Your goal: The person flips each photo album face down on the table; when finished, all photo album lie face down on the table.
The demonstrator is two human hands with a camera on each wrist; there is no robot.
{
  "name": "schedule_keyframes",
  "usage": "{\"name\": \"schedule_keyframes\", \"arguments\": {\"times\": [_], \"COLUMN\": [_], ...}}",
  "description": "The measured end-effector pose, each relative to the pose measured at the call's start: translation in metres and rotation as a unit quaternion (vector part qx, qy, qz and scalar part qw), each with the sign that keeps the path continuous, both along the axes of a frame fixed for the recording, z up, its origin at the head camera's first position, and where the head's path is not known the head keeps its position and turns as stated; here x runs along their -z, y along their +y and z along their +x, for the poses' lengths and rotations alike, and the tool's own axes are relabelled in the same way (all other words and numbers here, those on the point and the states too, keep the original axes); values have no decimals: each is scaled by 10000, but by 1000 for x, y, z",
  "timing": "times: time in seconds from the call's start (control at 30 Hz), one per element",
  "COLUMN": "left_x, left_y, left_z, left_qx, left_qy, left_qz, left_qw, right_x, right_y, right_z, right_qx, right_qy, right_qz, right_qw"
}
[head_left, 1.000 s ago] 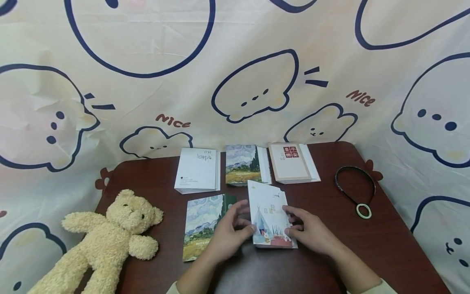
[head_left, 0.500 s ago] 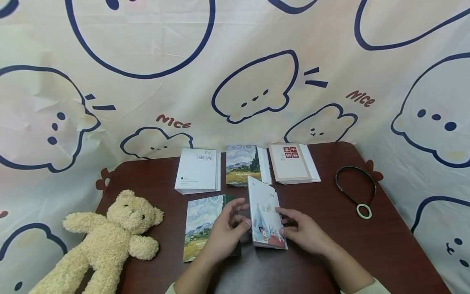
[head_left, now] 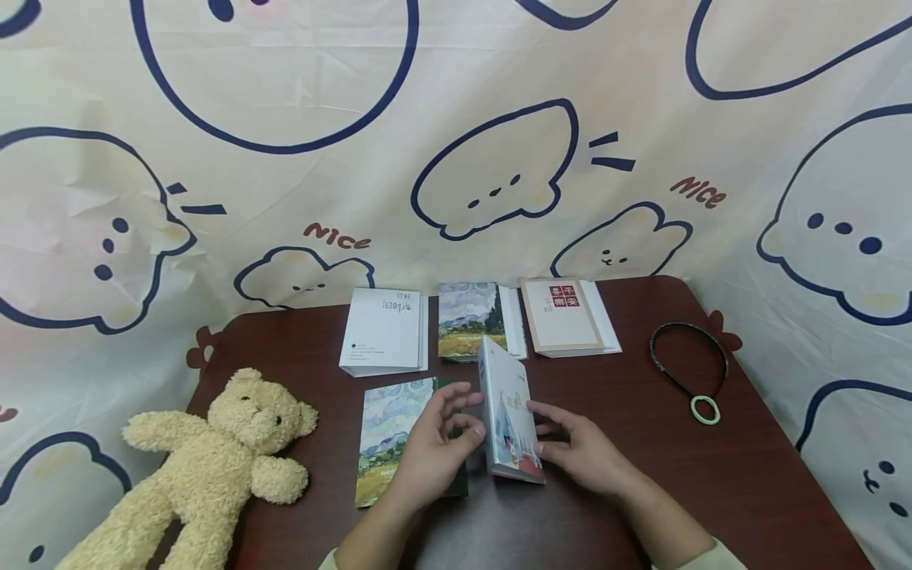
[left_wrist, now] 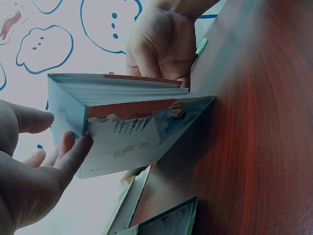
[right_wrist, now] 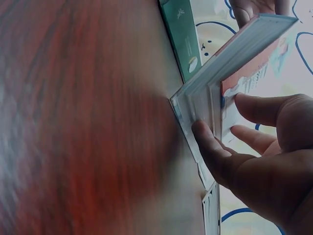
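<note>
A white photo album [head_left: 514,419] with a tent drawing stands tilted on its bottom long side at the table's middle, its spine turned toward my left hand. My right hand [head_left: 591,451] pinches the album's right edge; in the right wrist view its thumb [right_wrist: 259,108] lies on the illustrated cover and a finger reaches among the pages. Beside the spine is my left hand [head_left: 436,447], fingers loosely bent. In the left wrist view its fingertips [left_wrist: 80,147] touch or nearly touch the spine. A landscape-painting album [head_left: 392,435] lies partly under my left hand.
Along the back of the dark wooden table [head_left: 741,491] lie a white album [head_left: 381,332], another painting-cover album [head_left: 466,321] and a beige album [head_left: 566,321]. A teddy bear [head_left: 207,467] lies at left. A black cord with a pale green ring [head_left: 705,409] lies at right.
The tent album has turned more upright, its right edge moving left and more of the spine showing. My right hand has moved left with it; the left hand has shifted slightly.
</note>
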State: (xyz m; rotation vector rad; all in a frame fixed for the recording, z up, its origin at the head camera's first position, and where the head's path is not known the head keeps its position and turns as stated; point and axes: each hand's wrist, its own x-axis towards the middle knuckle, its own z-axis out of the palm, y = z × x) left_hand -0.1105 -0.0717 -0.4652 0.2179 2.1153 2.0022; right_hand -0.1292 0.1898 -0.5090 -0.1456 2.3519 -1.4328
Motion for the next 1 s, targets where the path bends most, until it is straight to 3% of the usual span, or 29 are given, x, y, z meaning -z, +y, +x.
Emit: {"name": "schedule_keyframes", "arguments": {"times": [0.3,0.73,1.0], "left_x": [-1,2,2], "left_y": [-1,-3,-4], "left_z": [-2,-5,-5], "left_qx": [-97,-93,-64], "left_qy": [-136,-173,-156], "left_qz": [263,534,598], "left_qw": [9995,9984,9981], "right_x": [1,4,3], "right_y": [-7,-18,-25], "right_z": [2,1,2], "right_qx": [-210,-177,-297], "right_qy": [2,-296,-339], "right_qz": [-510,-1061,-1145], "right_qw": [9985,9938,9924]}}
